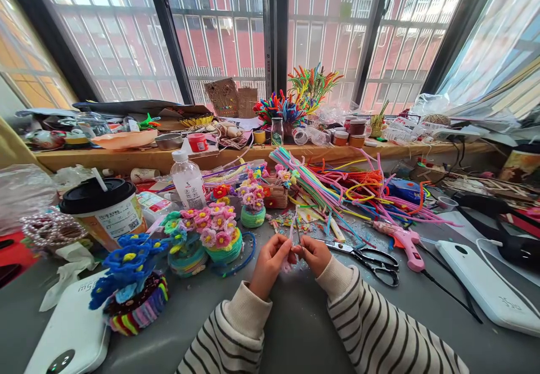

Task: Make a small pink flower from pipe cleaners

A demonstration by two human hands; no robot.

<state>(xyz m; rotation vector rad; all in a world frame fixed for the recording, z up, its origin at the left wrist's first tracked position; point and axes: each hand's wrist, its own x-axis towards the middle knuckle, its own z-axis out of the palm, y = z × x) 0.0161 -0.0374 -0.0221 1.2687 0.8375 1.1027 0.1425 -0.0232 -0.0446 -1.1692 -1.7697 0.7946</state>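
Note:
My left hand (270, 261) and my right hand (314, 253) meet over the grey desk (295, 329), fingertips pinched together on a thin pale pipe cleaner (292, 233) that stands up between them. Both sleeves are striped black and white. Just left of my hands sit small pipe-cleaner flower pots, pink (219, 233) and blue (130, 284). Black-handled scissors (371, 258) lie right of my right hand, with a pink glue gun (405, 244) beyond them.
A loose heap of coloured pipe cleaners (337, 188) spreads behind my hands. A lidded paper cup (103, 211) and a clear bottle (188, 180) stand at left. White devices lie at lower left (71, 334) and right (485, 284). A cluttered wooden sill (253, 152) runs below the windows.

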